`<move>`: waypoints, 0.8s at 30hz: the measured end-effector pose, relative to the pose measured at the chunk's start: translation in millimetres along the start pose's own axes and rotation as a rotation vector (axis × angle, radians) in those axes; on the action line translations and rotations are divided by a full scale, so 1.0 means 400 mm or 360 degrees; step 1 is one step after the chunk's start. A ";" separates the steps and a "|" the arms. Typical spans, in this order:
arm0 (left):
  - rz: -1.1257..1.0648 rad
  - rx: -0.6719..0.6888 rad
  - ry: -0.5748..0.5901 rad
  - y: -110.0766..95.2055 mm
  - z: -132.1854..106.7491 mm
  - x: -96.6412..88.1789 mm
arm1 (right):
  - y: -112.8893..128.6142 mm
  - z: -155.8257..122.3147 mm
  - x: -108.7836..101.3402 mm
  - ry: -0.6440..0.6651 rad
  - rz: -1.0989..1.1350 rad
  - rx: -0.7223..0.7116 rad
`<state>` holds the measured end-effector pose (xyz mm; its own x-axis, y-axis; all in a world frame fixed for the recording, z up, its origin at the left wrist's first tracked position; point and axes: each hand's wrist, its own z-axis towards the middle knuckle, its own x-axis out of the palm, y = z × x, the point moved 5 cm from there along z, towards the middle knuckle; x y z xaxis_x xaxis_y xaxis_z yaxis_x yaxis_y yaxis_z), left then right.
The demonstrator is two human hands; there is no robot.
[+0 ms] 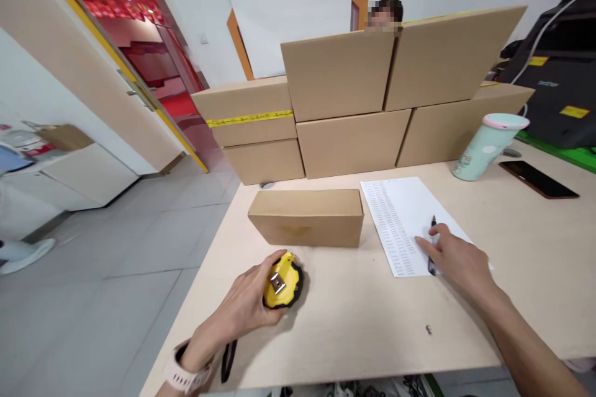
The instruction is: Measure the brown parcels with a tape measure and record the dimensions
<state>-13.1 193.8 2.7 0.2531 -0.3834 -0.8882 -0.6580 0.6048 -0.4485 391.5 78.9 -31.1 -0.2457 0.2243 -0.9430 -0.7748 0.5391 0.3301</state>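
My left hand [246, 304] is wrapped round a yellow and black tape measure [283, 281] resting on the light wooden table [354, 329]. Just beyond it lies a small closed cardboard box [307, 216]. My right hand [454, 257] rests on a white printed sheet [400, 214], with its fingers closed on a dark pen [433, 242] that lies across the paper.
A wall of larger cardboard boxes [349, 111] is stacked along the table's far edge, one with yellow tape; a person's head shows behind it. A mint tumbler [484, 146] and a dark phone [537, 178] sit at the right. Grey tiled floor lies to the left.
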 end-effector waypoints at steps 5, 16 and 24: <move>0.0073 0.0082 -0.0206 -0.004 -0.001 -0.008 | 0.008 0.025 0.016 0.0141 0.0375 -0.0185; -0.0032 0.1198 0.0383 -0.460 0.100 0.225 | -0.023 -0.061 -0.099 -0.0485 0.1675 -0.0046; 0.0455 0.1121 0.0112 -0.556 0.210 0.337 | 0.020 -0.035 -0.009 -0.0049 0.2087 0.0050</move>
<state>227.1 66.4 -25.5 0.0796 -0.1744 -0.9815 -0.0770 0.9806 -0.1805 378.2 71.2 -25.6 -0.7876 0.6112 0.0787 0.0423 -0.0738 0.9964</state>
